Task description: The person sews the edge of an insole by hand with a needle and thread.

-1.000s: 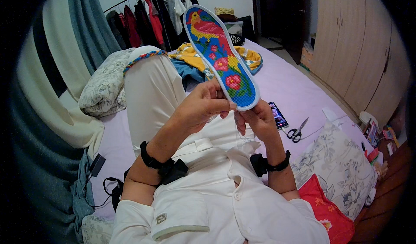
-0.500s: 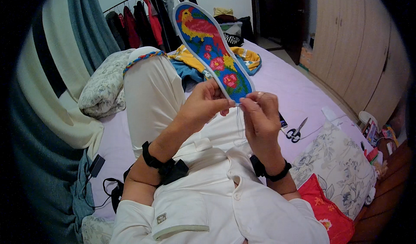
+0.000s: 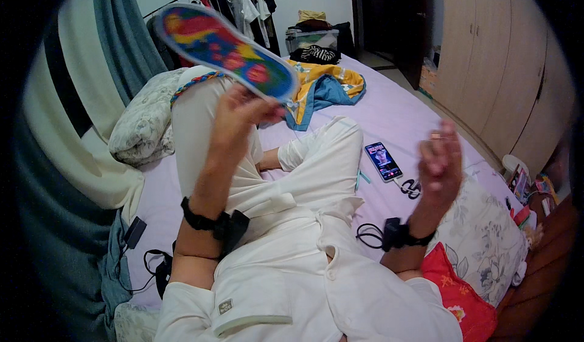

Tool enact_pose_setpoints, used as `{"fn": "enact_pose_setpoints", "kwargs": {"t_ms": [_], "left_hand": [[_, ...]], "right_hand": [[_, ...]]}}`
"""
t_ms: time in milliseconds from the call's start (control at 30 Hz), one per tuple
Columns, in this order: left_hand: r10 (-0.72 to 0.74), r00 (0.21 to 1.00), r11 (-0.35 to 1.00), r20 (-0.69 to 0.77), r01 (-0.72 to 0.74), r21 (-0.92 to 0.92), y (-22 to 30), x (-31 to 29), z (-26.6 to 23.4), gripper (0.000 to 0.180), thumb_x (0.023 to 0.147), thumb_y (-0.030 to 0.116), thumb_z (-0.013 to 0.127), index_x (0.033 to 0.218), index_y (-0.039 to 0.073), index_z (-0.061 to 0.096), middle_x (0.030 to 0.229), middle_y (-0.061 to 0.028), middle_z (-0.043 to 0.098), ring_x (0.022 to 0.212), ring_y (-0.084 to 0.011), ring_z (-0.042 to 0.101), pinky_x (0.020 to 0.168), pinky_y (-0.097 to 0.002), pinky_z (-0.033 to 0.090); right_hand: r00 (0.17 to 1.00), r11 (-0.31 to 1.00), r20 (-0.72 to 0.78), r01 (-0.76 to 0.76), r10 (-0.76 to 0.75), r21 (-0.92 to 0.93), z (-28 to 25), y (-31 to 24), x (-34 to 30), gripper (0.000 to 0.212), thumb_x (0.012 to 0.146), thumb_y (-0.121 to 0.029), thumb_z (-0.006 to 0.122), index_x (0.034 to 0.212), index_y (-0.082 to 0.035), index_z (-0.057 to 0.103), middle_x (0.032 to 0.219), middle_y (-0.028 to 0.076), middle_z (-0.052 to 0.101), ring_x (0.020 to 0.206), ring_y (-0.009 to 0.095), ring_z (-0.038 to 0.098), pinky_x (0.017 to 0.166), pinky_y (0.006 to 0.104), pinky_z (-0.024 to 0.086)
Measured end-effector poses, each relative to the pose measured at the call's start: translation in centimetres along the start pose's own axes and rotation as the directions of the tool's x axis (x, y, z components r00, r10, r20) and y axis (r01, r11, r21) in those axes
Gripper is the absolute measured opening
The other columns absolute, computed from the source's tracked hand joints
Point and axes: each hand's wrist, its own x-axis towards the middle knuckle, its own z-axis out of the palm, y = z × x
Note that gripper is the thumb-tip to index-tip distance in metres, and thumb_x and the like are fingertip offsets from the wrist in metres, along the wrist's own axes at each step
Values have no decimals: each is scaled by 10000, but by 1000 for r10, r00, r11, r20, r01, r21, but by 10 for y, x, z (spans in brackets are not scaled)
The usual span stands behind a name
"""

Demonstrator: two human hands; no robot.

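Note:
My left hand is closed on the lower edge of an embroidered insole and holds it up over my raised knee. The insole is white-rimmed, with a red and yellow bird and flowers stitched on a blue ground, slightly blurred by motion. Out to the right, apart from the insole, my right hand is raised with its fingers drawn together. Motion smears its fingertips, and whatever they pinch is too fine to make out. Below that hand, black-handled scissors lie on the bed, partly hidden by it.
A lit phone with a white cable lies on the bed sheet. Beyond my legs is a yellow and blue garment. A floral pillow and a red cushion are at the right; a rolled quilt is at the left.
My hands have moved apart. The left has carried the insole up and left, tilting it flatter; the right has let go of its edge and swung out right, uncovering the phone.

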Motion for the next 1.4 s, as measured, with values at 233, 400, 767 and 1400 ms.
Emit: {"fn": "enact_pose_setpoints", "kwargs": {"t_ms": [233, 400, 767, 1400], "left_hand": [[279, 883, 950, -378, -312, -26, 54, 5, -84, 186, 778, -49, 513, 964, -53, 522, 851, -170, 614, 764, -227, 638, 676, -279, 548], [120, 983, 986, -139, -135, -98, 29, 8, -36, 221, 769, -36, 520, 986, -70, 505, 875, -181, 608, 787, -248, 636, 668, -279, 551], [-285, 902, 938, 323, 332, -101, -14, -20, 37, 218, 765, -20, 557, 977, -25, 507, 826, -99, 583, 620, -143, 597, 524, -227, 486], [-328, 863, 935, 385, 354, 3, -18, -28, 45, 220, 788, 16, 555, 995, -17, 485, 815, -89, 566, 625, -137, 593, 528, -239, 482]], "right_hand": [[724, 722, -332, 322, -605, -613, -109, -122, -28, 155, 899, -141, 461, 998, -26, 428, 585, -1, 348, 439, 61, 331, 306, 155, 263], [685, 550, -268, 229, -677, -803, -79, -78, -8, 124, 891, -130, 475, 987, -66, 428, 613, 12, 436, 446, 73, 380, 335, 180, 280], [976, 160, 206, 215, -69, -963, 45, 51, -5, 208, 756, 50, 535, 957, 11, 571, 713, 131, 578, 490, 156, 500, 467, 254, 389], [956, 56, 282, 278, 76, -959, 41, 55, -9, 157, 721, 13, 563, 877, 32, 574, 714, 167, 592, 575, 272, 585, 511, 324, 452]]}}
